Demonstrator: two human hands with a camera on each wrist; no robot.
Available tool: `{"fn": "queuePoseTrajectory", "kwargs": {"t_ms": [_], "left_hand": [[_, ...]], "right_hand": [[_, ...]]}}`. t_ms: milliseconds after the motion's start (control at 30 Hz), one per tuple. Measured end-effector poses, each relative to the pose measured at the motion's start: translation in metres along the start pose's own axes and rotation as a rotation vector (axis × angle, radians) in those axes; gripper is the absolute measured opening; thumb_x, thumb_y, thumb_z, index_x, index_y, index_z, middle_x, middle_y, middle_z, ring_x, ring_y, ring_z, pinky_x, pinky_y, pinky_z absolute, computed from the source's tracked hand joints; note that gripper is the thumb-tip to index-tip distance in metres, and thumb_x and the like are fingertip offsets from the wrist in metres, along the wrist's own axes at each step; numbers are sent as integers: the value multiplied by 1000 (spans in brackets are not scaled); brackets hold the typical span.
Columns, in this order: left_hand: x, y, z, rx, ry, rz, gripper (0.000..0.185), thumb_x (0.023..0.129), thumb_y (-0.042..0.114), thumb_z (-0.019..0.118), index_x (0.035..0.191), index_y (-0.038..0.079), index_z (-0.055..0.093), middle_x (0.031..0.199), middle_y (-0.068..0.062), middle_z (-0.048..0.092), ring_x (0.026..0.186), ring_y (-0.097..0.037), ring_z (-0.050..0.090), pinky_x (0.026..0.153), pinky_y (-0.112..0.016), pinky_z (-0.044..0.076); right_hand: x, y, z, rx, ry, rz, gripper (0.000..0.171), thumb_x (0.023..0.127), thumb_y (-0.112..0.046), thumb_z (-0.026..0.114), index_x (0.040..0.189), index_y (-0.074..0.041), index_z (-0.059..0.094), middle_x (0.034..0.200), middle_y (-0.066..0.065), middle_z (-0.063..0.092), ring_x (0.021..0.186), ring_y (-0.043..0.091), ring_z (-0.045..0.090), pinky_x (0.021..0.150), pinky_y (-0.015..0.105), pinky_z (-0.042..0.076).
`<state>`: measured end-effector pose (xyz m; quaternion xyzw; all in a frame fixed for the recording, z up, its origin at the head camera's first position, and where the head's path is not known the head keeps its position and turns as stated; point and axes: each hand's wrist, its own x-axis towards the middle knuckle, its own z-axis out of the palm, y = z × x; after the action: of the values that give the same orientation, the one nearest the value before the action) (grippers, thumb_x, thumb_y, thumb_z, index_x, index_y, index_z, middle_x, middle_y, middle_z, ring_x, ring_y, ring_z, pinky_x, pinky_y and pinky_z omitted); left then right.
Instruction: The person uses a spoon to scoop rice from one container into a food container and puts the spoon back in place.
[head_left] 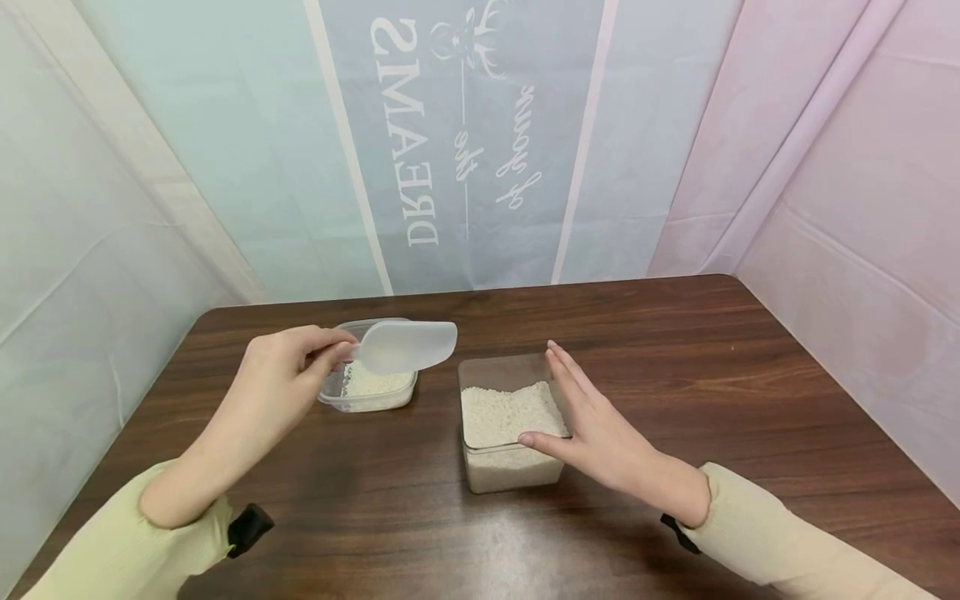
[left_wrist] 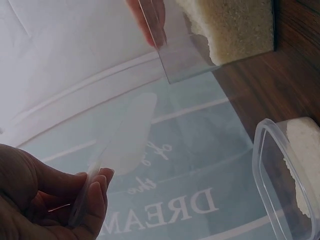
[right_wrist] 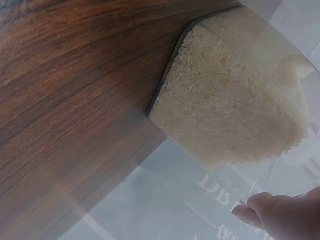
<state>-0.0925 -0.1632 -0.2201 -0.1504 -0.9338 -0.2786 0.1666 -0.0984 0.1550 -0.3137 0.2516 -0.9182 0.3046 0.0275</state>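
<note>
My left hand (head_left: 288,367) pinches the handle of a translucent white plastic scoop (head_left: 407,345), held above a small clear tub (head_left: 367,392) with some rice in it. In the left wrist view the scoop (left_wrist: 125,135) looks empty and the fingertips (left_wrist: 95,187) grip its handle; the small tub (left_wrist: 280,175) shows at the right. My right hand (head_left: 592,425) rests with straight fingers against the right wall of a larger clear square container (head_left: 510,425) full of white rice, thumb on its near rim. The right wrist view shows that container (right_wrist: 235,100) and a fingertip (right_wrist: 252,207).
Both containers stand on a dark wooden table (head_left: 675,367), whose surface stretches right and towards me. Pastel fabric backdrop walls (head_left: 465,142) close in the table on the back and both sides.
</note>
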Motion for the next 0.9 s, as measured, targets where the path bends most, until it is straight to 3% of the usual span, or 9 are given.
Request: {"fn": "queuePoseTrajectory", "kwargs": {"t_ms": [433, 900], "left_hand": [[0, 11, 9, -33, -40, 48, 10, 86, 6, 61, 90, 9, 70, 79, 0, 64, 58, -11, 43, 51, -23, 36], [3, 21, 24, -10, 2, 173, 10, 81, 4, 67, 88, 7, 72, 80, 0, 67, 67, -10, 53, 58, -25, 43]], "right_hand": [[-2, 1, 1, -2, 1, -2, 95, 82, -52, 60, 146, -8, 6, 152, -1, 2, 135, 24, 19, 103, 47, 28], [-3, 2, 2, -6, 5, -3, 95, 82, -51, 60, 146, -7, 7, 152, -1, 3, 135, 24, 19, 103, 48, 28]]}}
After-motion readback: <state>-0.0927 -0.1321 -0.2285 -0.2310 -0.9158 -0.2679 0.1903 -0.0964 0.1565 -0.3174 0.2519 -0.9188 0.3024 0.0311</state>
